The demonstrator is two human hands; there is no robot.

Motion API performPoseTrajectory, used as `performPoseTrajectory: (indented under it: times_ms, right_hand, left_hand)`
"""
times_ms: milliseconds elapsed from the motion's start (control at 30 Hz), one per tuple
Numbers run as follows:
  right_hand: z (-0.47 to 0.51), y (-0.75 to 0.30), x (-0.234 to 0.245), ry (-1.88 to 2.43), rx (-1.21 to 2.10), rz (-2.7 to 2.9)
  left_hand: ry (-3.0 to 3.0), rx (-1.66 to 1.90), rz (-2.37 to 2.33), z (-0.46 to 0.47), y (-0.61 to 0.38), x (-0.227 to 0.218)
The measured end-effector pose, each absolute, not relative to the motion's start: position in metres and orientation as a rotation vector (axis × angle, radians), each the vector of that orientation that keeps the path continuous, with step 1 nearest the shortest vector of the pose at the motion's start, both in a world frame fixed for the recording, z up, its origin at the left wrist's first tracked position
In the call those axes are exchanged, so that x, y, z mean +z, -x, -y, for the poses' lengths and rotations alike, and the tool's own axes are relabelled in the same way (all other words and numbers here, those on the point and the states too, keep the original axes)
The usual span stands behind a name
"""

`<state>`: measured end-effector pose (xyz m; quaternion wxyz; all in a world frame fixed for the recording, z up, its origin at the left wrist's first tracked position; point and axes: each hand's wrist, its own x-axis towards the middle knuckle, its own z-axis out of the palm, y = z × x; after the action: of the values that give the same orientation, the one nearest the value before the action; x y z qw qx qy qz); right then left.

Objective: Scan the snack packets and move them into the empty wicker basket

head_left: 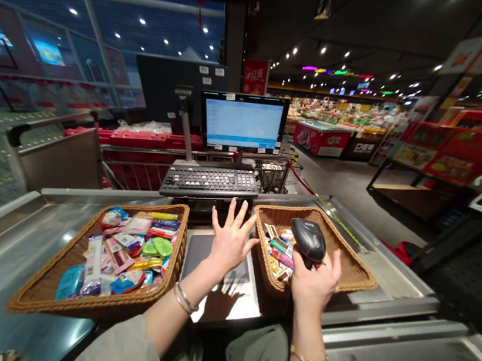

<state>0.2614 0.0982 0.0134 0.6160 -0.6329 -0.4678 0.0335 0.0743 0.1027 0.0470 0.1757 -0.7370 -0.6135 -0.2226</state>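
Black scanner (309, 239) in the head view: the right hand (313, 285) is closed round its handle, above the right basket (348, 260). Its long axis slants roughly from 5 to 11 o'clock, far end toward 11. Holding nothing, the left hand (229, 241) spreads its fingers wide over the pad (199, 252). From that hand, the keyboard (209, 181) lies at 11 o'clock, the left basket (46, 273) of packets (161, 247) at 9.

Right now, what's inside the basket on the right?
Small colourful packets lie toward the left of the right basket. The black scanner and the right hand gripping it cover part of the interior, so anything behind them or beneath the top packets is hidden.
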Motion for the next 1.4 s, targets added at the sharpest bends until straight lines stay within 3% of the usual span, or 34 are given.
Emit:
performPoseTrajectory:
  times_ms: [1400]
  right_hand:
    - [-0.074,-0.110,0.009,1.179,0.293,1.599]
  left_hand:
    - [1.614,-0.413,2.149,-0.002,0.132,0.015]
